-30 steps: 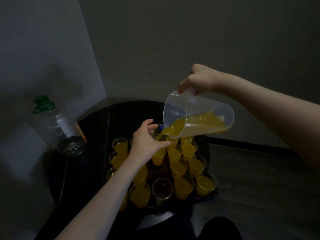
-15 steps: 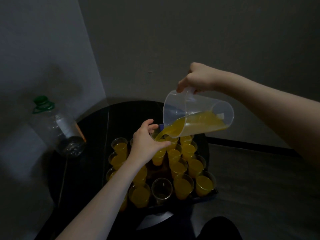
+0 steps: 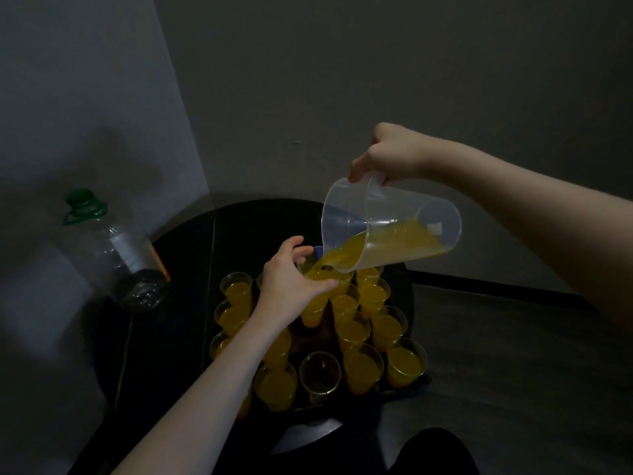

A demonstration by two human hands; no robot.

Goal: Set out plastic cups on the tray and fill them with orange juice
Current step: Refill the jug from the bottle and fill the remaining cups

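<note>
Right hand point(image 3: 394, 152) grips the handle of a clear jug point(image 3: 390, 231), fingers curled round it, grip closed on the jug. Jug tilted hard left, spout down, orange juice point(image 3: 387, 248) pooled along its low side and running out at the spout. Left hand point(image 3: 291, 282) holds a plastic cup point(image 3: 313, 299) just under the spout, thumb and fingers wrapped round its upper part, grip closed on it; cup already mostly full. That cup sits among the far-middle cups on the dark tray point(image 3: 407, 385). Tray rests on a round black surface point(image 3: 178, 303). Many filled cups packed in rows on the tray, touching or just beside each other. One empty cup point(image 3: 320, 373) in the near row, between two full ones. Big clear bottle point(image 3: 120, 255) with a green cap point(image 3: 84, 202) at the left edge of the surface, looks empty, leaning toward the wall. Dim light, far cups behind the jug hard to make out.
</note>
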